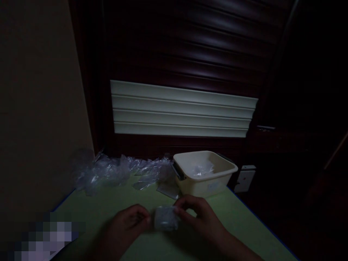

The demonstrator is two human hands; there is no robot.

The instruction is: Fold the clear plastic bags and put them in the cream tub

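Right hand [199, 214] and left hand [130, 221], seen from above in dim light, facing each other across a small clear-wrapped packet [165, 218]. The packet is between the two hands, above the near middle of a green table top [130, 250]; whether its underside touches the surface cannot be told.

Right hand: the forearm enters from the lower right and slants up and leftward. The wrist is low, the back of the hand is turned upward, and the forefinger arches over to meet the thumb, leaving a rounded gap between them. Their tips pinch the packet at its upper right corner.

Left hand: the forearm rises from the bottom edge, leaning to the right, and is largely in shadow. The fingers are curled inward, with the thumb and forefinger drawn close together and pointing at the packet's left side. The tips lie just beside that side; blur hides whether they grip any of the film.

Beyond the hands, a cream tub [187, 186] with dark handles stands at the far right part of the table, clear film [202, 168] inside it. To its left, crumpled clear bags [108, 172] spread along the far edge.
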